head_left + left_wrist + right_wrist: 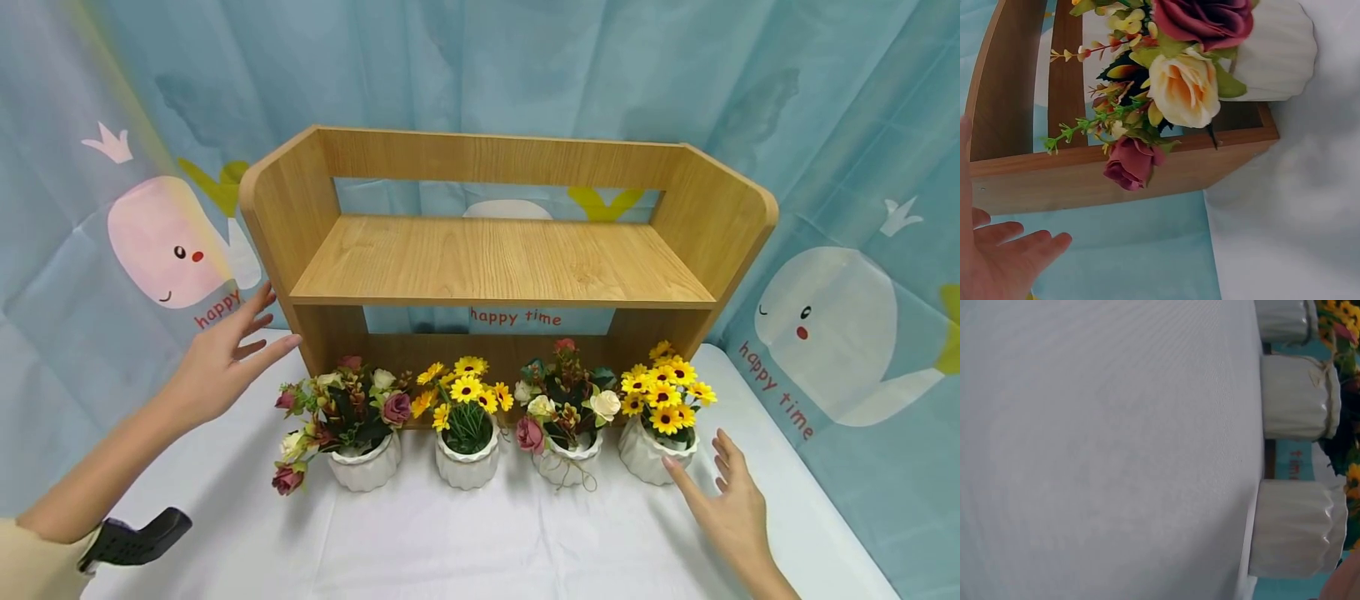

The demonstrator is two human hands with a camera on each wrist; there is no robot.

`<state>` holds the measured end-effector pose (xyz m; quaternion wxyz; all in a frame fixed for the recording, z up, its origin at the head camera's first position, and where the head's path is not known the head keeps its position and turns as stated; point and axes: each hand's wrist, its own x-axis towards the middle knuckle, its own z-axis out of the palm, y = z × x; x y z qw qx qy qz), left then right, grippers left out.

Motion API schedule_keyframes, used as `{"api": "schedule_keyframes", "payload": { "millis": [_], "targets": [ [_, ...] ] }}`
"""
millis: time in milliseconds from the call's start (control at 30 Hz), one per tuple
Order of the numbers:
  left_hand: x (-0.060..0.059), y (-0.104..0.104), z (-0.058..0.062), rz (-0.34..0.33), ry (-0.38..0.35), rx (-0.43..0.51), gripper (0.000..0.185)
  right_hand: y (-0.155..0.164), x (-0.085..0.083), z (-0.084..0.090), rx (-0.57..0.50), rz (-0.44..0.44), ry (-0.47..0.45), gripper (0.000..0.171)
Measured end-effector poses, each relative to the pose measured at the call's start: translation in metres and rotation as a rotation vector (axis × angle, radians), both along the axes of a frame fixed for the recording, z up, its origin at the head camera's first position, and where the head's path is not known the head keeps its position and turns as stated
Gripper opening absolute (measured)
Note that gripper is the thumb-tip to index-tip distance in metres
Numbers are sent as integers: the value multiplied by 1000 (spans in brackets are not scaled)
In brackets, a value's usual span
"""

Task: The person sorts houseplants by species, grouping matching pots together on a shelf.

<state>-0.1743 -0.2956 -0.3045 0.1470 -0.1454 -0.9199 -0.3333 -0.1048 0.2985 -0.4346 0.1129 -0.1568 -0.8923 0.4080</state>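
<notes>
Two pots of yellow sunflowers and two of mixed roses stand in a row before a wooden shelf (pixel 502 258). My left hand (pixel 225 354), fingers spread and holding nothing, is raised beside the shelf's left side panel, above the leftmost rose pot (pixel 367 463). In the left wrist view a cream rose (pixel 1184 87) and that panel show past the fingers. My right hand (pixel 723 504) is extended near the rightmost sunflower pot (pixel 652 454), thumb toward its rim, with nothing in it. Between them stand the other sunflower pot (pixel 467 465) and rose pot (pixel 567 463).
The shelf has an upper board and a lower compartment behind the flowers. A white cloth (pixel 450 550) covers the table. Blue curtains (pixel 495 67) printed with cartoon whales hang at the back and both sides. A black strap device (pixel 138 537) sits at the left cuff.
</notes>
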Motion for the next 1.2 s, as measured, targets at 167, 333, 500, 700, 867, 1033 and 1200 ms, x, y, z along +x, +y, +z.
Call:
{"api": "schedule_keyframes", "payload": {
  "millis": [167,333,500,700,867,1033,1200],
  "targets": [
    [-4,2,5,15,6,41,82,-5,-2,-2,-11,-12,25,106],
    [-10,7,11,44,44,44,78,-10,-3,-3,-16,-19,77,102],
    [-15,15,17,79,67,56,71,-17,-6,-5,-23,-30,119,99],
    [-19,22,21,98,83,45,61,-23,-7,-8,-65,-39,137,99],
    [-21,29,25,98,96,55,58,-26,-9,-9,-82,-32,136,100],
    [-24,33,28,92,119,70,57,-28,-11,-11,-64,-42,147,101],
    [-26,35,31,102,123,73,59,-32,-13,-14,-47,-64,189,97]
  ]
}}
